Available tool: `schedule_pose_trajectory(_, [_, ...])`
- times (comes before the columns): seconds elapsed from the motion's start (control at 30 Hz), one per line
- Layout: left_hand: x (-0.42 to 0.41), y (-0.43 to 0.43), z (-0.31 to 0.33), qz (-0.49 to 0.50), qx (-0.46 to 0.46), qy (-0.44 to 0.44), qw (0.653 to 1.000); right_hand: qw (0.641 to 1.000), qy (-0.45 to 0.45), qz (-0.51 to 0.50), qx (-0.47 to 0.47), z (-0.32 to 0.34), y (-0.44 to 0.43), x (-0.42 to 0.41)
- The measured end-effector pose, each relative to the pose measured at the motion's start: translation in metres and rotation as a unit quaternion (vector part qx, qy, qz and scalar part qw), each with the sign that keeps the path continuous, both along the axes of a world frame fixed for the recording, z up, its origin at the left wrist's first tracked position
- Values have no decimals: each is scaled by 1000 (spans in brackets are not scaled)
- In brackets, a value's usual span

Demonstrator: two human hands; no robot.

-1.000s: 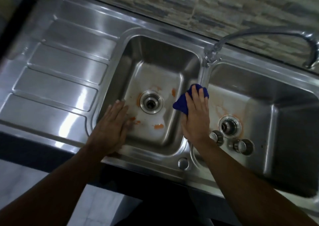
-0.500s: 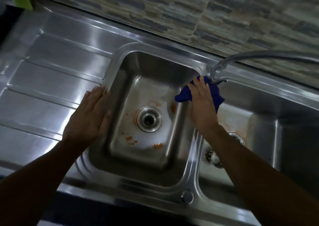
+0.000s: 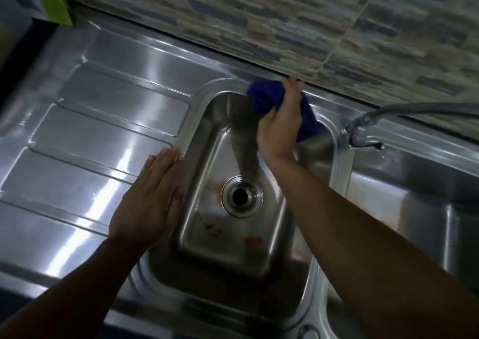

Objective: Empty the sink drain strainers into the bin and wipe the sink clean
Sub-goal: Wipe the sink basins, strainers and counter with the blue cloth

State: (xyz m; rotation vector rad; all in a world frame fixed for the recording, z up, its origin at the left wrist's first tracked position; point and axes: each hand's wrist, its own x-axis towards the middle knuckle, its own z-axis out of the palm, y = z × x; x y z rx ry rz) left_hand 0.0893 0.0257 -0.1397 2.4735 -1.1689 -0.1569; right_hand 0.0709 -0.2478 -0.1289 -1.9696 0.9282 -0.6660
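Right hand (image 3: 281, 128) gripped a bunched blue cloth (image 3: 261, 97) against the back rim of the left basin (image 3: 207, 141), left hand (image 3: 147, 201) lay flat, fingers straight, on the drainboard (image 3: 90, 136) beside that basin, orange stains (image 3: 252, 240) marked the floor around its open drain (image 3: 242, 196), faucet (image 3: 363, 126) stood to the right.

1. Base: steel sink unit (image 3: 103, 121), ribbed drainboard on L, two basins to R.
2. L basin (image 3: 207, 157): open drain (image 3: 242, 196) in its floor; orange stains (image 3: 252, 240) beside the drain & toward the front.
3. R basin (image 3: 425, 172): only partly in view, pale stained patch on its floor.
4. L hand (image 3: 147, 204) lies flat on the rim betw. drainboard & L basin.
5. R hand (image 3: 280, 128) holds blue cloth (image 3: 261, 97) against the back rim of L basin.
6. tap (image 3: 363, 123) stands at the back of the divider betw. basins.
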Motion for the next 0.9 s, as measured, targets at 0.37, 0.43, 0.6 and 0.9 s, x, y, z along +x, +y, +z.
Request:
schedule_pose_trajectory(0.37, [2, 3, 0, -13, -12, -28, 999, 956, 38, 261, -129, -3, 0, 19])
schedule_pose_trajectory(0.43, [2, 3, 0, -14, -16, -34, 999, 964, 70, 199, -160, -9, -21, -20])
schedule_pose_trajectory(0.6, [1, 3, 0, -13, -16, -30, 999, 975, 144, 66, -155, -12, -36, -75])
schedule_pose_trajectory(0.9, [-7, 28, 15, 101, -64, 78, 990, 986, 147, 15, -71, 21, 2, 11])
